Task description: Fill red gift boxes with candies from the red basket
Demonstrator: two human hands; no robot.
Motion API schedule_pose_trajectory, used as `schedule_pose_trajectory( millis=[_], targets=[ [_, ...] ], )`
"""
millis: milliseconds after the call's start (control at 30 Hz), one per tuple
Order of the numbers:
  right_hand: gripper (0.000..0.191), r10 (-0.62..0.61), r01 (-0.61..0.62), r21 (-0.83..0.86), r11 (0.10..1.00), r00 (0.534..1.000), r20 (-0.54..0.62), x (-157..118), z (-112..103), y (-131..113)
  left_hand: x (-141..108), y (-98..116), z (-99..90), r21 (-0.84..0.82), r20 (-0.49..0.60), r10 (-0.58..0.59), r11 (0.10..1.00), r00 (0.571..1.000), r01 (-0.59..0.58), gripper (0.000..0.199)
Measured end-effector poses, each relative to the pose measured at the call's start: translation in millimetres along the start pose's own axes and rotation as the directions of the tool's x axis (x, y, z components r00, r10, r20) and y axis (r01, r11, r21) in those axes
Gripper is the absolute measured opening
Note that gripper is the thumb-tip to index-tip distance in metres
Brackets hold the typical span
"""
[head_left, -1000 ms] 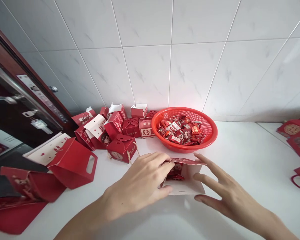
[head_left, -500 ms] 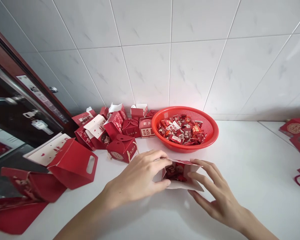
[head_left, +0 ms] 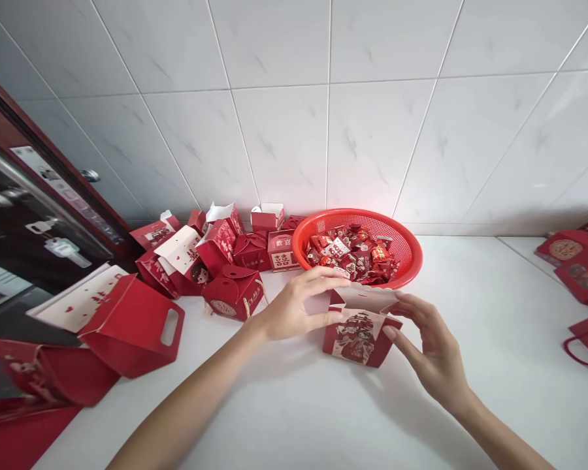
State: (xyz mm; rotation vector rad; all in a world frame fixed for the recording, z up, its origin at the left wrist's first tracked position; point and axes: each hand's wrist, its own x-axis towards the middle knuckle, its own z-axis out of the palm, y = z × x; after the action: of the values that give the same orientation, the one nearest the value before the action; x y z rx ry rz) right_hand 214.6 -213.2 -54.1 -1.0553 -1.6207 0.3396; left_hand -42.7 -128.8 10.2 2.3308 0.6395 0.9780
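Observation:
A small red gift box (head_left: 359, 339) with white flaps and a printed picture on its front stands upright on the white tabletop. Its top is partly open, and from this angle its inside is hidden. My left hand (head_left: 296, 305) pinches the upper left edge between thumb and fingers. On the other side, my right hand (head_left: 428, 346) grips the upper right edge, thumb on the front and fingers behind. Just behind the box is a red plastic basket (head_left: 408, 251) holding many wrapped candies (head_left: 360, 251).
Several red gift boxes (head_left: 232, 290) crowd together left of the basket. Larger red boxes (head_left: 132, 323) stand at the near left, beside a dark door (head_left: 53, 196) with keys in its lock. More red boxes (head_left: 585, 261) sit at the right edge. A tiled wall (head_left: 279, 143) backs the table.
The gift box has tilted upright, so its printed front now faces me. Before, its opening faced me and showed red-wrapped candies inside. Both hands have shifted slightly upward with it.

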Motion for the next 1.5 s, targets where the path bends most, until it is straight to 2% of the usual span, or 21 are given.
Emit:
schedule_pose_trajectory(
  millis=[67,133,233,333,433,500,533,600,633,700,733,833,900,1000,1200,1333,1500],
  targets=[
    [0.039,0.085,-0.08,0.084,0.993,0.995,-0.053,3.0,2.4,1.8,-6.0,-9.2,11.2,-0.046,-0.115,0.024,0.999,0.993,-0.029,0.052],
    [0.036,0.144,-0.135,0.142,0.981,0.988,-0.06,7.6,5.2,2.2,-12.0,-14.7,20.9,-0.109,-0.175,-0.022,0.994,0.984,0.003,0.059],
    [0.03,0.188,-0.179,0.161,0.971,0.981,-0.038,15.8,9.6,0.2,-17.4,-17.3,29.8,-0.148,-0.25,-0.071,0.988,0.966,0.035,0.052],
    [0.026,0.218,-0.216,0.21,0.954,0.976,0.011,21.9,10.5,-3.0,-18.2,-16.3,31.4,-0.126,-0.304,-0.066,0.992,0.95,0.029,0.045],
    [0.022,0.302,-0.302,0.349,0.887,0.952,0.055,24.2,1.8,-3.2,-17.9,-14.1,27.8,-0.146,-0.293,-0.077,0.989,0.953,0.035,0.045],
    [0.023,0.403,-0.372,0.462,0.805,0.915,0.034,24.5,-8.6,-0.9,-18.2,-13.2,24.7,-0.161,-0.278,-0.121,0.984,0.953,0.078,0.028],
    [0.025,0.454,-0.398,0.506,0.766,0.891,0.013,24.6,-13.8,0.5,-18.5,-13.3,23.7,-0.174,-0.266,-0.171,0.976,0.949,0.127,0.029],
    [0.028,0.527,-0.434,0.548,0.715,0.85,-0.014,24.3,-21.7,2.7,-19.0,-14.1,23.7,-0.233,-0.231,-0.31,0.938,0.922,0.257,0.052],
    [0.029,0.548,-0.448,0.552,0.703,0.836,-0.019,23.9,-23.5,3.2,-19.0,-14.7,24.6,-0.278,-0.203,-0.379,0.906,0.903,0.318,0.055],
    [0.031,0.572,-0.473,0.544,0.694,0.82,-0.016,22.3,-22.7,2.9,-17.9,-15.2,27.6,-0.366,-0.161,-0.451,0.853,0.878,0.371,0.047],
    [0.032,0.576,-0.48,0.538,0.693,0.818,-0.011,21.0,-20.5,2.4,-16.9,-15.0,29.3,-0.394,-0.162,-0.444,0.848,0.881,0.355,0.042],
    [0.033,0.569,-0.48,0.526,0.702,0.822,-0.009,16.1,-12.0,0.8,-12.9,-11.9,33.1,-0.394,-0.165,-0.338,0.884,0.927,0.252,0.044],
    [0.032,0.559,-0.472,0.517,0.714,0.829,-0.015,12.7,-7.9,0.1,-10.8,-9.2,34.5,-0.371,-0.132,-0.29,0.901,0.948,0.224,0.043],
    [0.028,0.52,-0.455,0.477,0.752,0.854,-0.005,8.9,-5.6,-1.7,-10.2,-5.9,35.8,-0.335,-0.101,-0.254,0.919,0.962,0.208,0.043],
    [0.022,0.388,-0.353,0.363,0.862,0.921,-0.024,6.3,-5.0,-7.8,-12.6,-3.2,37.5,-0.182,-0.132,-0.118,0.979,0.984,0.093,0.036],
    [0.031,0.268,-0.242,0.308,0.92,0.962,-0.043,4.2,-5.6,-7.8,-13.6,-6.0,38.8,-0.077,-0.144,0.032,0.996,0.989,-0.044,0.026],
    [0.028,0.021,-0.015,0.134,0.991,0.999,-0.044,1.4,-6.2,-3.5,-13.9,-8.3,36.6,-0.031,-0.153,0.103,0.994,0.983,-0.109,0.025]
  ],
)
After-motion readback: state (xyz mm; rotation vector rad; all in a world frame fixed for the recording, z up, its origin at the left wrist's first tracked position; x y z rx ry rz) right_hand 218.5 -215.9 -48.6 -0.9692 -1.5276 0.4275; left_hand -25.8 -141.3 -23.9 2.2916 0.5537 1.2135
